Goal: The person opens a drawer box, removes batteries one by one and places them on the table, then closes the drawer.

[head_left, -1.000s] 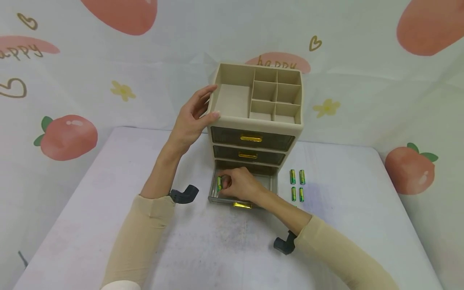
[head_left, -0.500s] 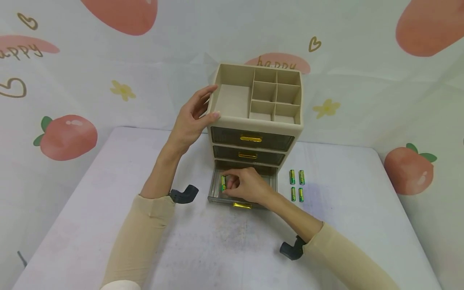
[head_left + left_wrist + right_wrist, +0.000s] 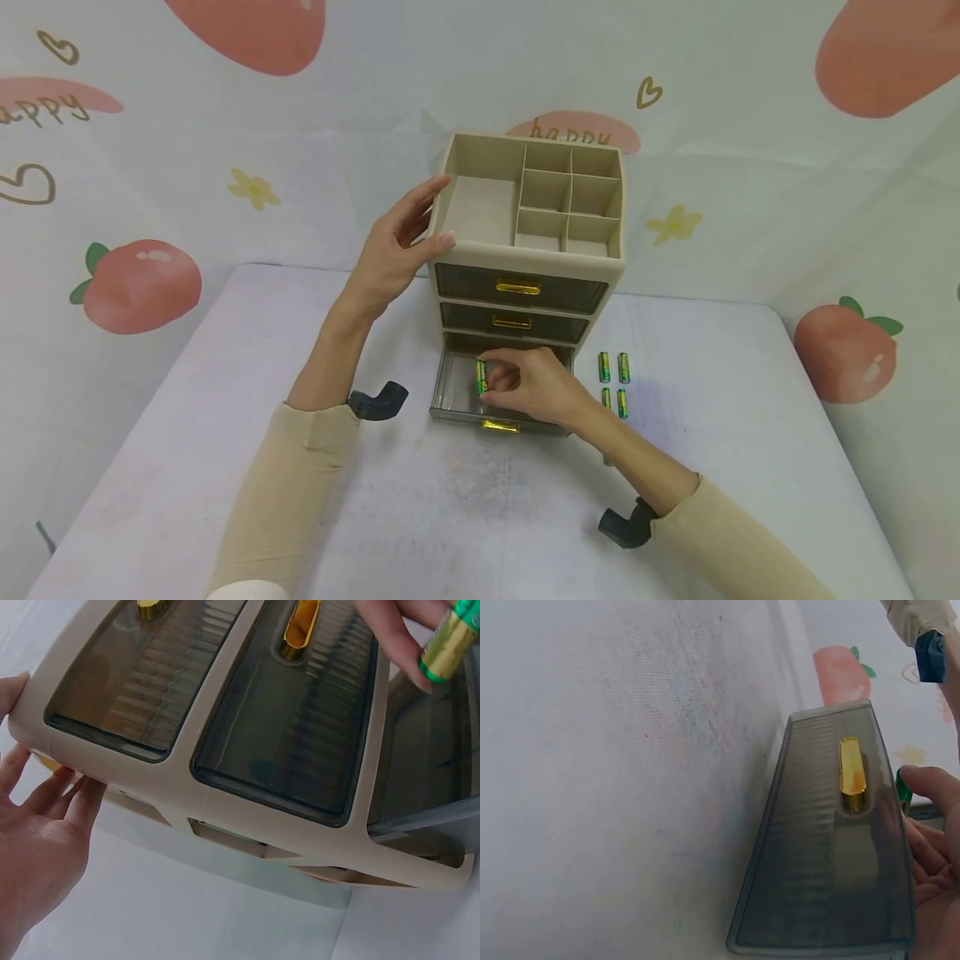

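Observation:
In the head view, my right hand pinches a green and yellow AA battery between thumb and fingers, over the pulled-out bottom drawer of a beige drawer organizer. The battery stands roughly upright. My left hand holds the organizer's upper left edge, with thumb and a fingertip on the rim and the other fingers along the side. The left wrist view shows the held battery close up. From the right wrist view, the drawer front with its gold handle hides part of the right hand.
Several more batteries lie on the white table to the right of the organizer, one partly behind my right forearm. Two upper drawers are closed. The top tray has divided compartments. A printed cloth hangs behind.
My right hand has moved rightward across the open drawer with the battery, from its left side toward the middle. The left hand keeps its place on the organizer.

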Motion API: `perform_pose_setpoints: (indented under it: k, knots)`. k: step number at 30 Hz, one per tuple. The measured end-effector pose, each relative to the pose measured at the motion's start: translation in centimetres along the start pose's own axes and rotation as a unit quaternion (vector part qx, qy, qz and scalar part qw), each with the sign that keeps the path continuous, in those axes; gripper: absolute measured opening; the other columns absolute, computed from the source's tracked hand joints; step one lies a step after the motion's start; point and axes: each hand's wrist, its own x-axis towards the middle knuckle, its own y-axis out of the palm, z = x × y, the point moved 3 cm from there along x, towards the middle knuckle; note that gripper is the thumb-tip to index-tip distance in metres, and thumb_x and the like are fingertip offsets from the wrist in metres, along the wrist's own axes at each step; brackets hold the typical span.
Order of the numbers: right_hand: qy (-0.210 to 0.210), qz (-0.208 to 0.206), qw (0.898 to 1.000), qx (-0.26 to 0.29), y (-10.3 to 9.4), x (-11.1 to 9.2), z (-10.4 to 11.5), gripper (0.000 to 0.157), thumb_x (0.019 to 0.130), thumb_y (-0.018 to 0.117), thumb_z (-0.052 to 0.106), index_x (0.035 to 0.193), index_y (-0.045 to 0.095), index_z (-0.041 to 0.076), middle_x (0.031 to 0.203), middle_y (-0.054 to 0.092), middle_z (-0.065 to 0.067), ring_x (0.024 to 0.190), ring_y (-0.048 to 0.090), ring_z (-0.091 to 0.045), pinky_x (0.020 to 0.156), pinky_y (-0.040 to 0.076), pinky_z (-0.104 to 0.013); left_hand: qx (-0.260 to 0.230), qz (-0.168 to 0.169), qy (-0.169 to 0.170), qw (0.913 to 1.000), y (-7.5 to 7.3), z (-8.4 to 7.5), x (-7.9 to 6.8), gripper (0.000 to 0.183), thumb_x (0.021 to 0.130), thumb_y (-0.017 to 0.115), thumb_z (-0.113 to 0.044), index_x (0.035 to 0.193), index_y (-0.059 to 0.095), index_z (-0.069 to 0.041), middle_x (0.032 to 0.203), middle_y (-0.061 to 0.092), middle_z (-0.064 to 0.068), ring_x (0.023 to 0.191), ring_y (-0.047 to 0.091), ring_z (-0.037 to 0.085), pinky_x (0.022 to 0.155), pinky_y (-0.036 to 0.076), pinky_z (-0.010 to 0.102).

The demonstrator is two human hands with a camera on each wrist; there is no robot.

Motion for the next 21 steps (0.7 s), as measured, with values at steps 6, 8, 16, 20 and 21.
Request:
perform_pose_setpoints:
  k: [6, 8, 16, 20, 21]
  knots:
    - [0.011, -0.004, 1.000, 0.008, -0.7, -1.0, 0.1, 0.050, 0.082, 0.082, 0.017, 0.128, 0.065, 0.006, 0.086, 0.070, 0.010, 0.074, 0.066, -0.002, 0.072, 0.055, -0.024, 0.001, 0.005, 0.004, 1.0000, 0.1, -0.1, 0.0, 0.065, 0.092, 0.064, 0.002, 0.152, 0.040, -0.009, 0.156, 0.037, 0.012, 0.142, 0.038, 0.027, 0.109, 0.039, 0.039]
    - [0.014, -0.006, 1.000, 0.016, -1.0, -1.4, 0.1, 0.050, 0.082, 0.082, 0.016, 0.129, 0.064, 0.007, 0.086, 0.070, 0.010, 0.074, 0.066, -0.003, 0.071, 0.055, -0.025, 0.001, 0.005, 0.004, 1.0000, 0.0, -0.1, -0.1, 0.065, 0.093, 0.064, 0.002, 0.152, 0.040, -0.010, 0.156, 0.037, 0.013, 0.142, 0.038, 0.027, 0.109, 0.040, 0.040]
    - [0.015, -0.020, 0.997, 0.070, -1.8, -2.8, -0.3, 0.052, 0.082, 0.081, 0.009, 0.130, 0.062, 0.004, 0.088, 0.071, 0.004, 0.076, 0.068, -0.009, 0.074, 0.057, -0.027, -0.003, 0.002, 0.002, 1.0000, -0.1, 0.0, -0.1, 0.064, 0.093, 0.064, 0.001, 0.152, 0.041, -0.011, 0.156, 0.037, 0.013, 0.142, 0.038, 0.027, 0.108, 0.041, 0.040]
    - [0.030, -0.032, 0.995, 0.091, -2.3, -3.6, -0.6, 0.053, 0.082, 0.080, 0.008, 0.131, 0.061, 0.007, 0.089, 0.072, 0.002, 0.079, 0.070, -0.012, 0.076, 0.057, -0.028, -0.010, 0.001, 0.003, 0.9999, 0.0, 0.0, -0.1, 0.064, 0.092, 0.064, 0.002, 0.151, 0.041, -0.010, 0.156, 0.036, 0.013, 0.143, 0.037, 0.027, 0.110, 0.038, 0.040]
    - [0.033, -0.033, 0.994, 0.096, -2.4, -3.8, -0.6, 0.053, 0.082, 0.080, 0.008, 0.132, 0.061, 0.007, 0.089, 0.072, 0.002, 0.079, 0.070, -0.012, 0.076, 0.057, -0.028, -0.009, 0.002, 0.005, 0.9999, 0.0, 0.1, 0.0, 0.064, 0.092, 0.064, 0.002, 0.151, 0.041, -0.009, 0.156, 0.036, 0.013, 0.143, 0.037, 0.027, 0.111, 0.037, 0.040]
